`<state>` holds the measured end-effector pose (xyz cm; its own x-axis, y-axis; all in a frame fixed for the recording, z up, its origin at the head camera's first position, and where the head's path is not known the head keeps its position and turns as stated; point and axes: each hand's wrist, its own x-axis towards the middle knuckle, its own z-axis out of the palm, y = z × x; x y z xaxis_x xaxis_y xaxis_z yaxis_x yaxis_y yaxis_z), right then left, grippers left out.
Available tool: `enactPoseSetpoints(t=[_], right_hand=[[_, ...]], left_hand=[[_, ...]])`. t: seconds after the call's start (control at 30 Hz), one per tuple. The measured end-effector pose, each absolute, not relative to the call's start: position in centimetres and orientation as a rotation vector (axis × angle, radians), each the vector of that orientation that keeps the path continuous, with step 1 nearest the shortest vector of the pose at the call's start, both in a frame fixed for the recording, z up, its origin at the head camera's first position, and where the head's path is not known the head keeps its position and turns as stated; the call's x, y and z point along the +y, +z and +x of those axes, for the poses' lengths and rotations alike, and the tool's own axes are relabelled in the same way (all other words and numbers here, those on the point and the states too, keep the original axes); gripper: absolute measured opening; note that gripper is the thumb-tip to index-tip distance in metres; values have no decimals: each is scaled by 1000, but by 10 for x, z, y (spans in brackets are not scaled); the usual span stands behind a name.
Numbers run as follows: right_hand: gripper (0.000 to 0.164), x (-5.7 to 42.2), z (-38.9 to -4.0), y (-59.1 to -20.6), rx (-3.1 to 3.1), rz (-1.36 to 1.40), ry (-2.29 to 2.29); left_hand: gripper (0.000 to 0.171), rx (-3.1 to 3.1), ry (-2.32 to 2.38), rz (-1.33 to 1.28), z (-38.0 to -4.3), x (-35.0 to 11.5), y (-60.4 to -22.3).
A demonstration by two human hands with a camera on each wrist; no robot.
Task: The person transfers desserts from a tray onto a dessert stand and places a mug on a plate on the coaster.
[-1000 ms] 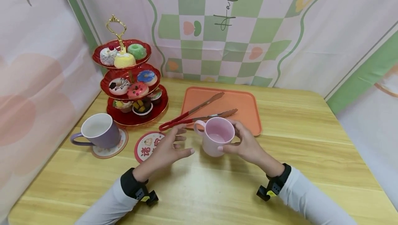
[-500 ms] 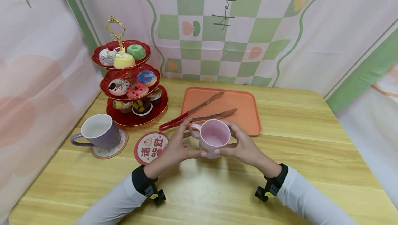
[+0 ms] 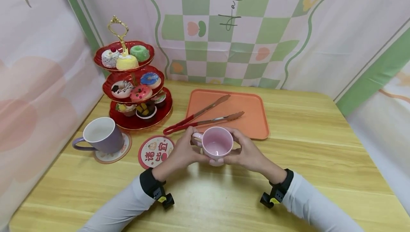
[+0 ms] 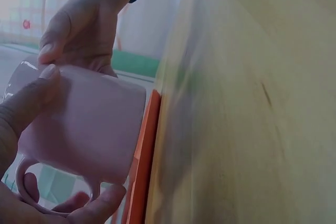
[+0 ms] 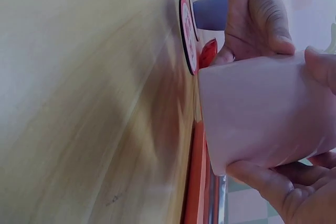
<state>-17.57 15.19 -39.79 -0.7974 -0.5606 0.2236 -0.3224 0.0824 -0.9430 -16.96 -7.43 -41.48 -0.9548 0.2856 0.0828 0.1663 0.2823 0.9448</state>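
Note:
A pink mug [image 3: 217,150] is held between both hands over the wooden table, its mouth facing up toward the head camera. On the handle side, my left hand [image 3: 184,150] grips it, thumb along the wall and fingers at the handle, as the left wrist view shows on the mug [image 4: 89,119]. My right hand [image 3: 246,152] holds the opposite wall, its thumb near the left thumb on the near side. In the right wrist view the base of the mug [image 5: 262,108] sits close over the tabletop.
Behind the hands, red-handled tongs [image 3: 185,121] lie partly on an orange tray [image 3: 251,118]. A red coaster [image 3: 155,150] lies left of the left hand. Farther left, a purple mug [image 3: 109,139] stands on another coaster [image 3: 126,146], near a red tiered stand [image 3: 115,121] of cakes and donuts.
My left hand has come in from the left and taken hold of the pink mug at its handle side. The mug and right hand have shifted slightly left and nearer.

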Motion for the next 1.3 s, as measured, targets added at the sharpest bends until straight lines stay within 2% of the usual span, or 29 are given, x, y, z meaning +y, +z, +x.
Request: enactPoseSetpoints(t=[0.43, 1.03, 1.3], right_hand=[[78, 151, -177, -399, 2136, -886, -1770], [78, 149, -179, -400, 2094, -882, -1764], [86, 157, -180, -395, 2302, -1011, -1531]], left_hand=[[64, 2409, 1747, 391, -170, -78, -412], [66, 2385, 1755, 318, -168, -80, -409], [67, 2393, 1765, 316, -167, -82, -408]])
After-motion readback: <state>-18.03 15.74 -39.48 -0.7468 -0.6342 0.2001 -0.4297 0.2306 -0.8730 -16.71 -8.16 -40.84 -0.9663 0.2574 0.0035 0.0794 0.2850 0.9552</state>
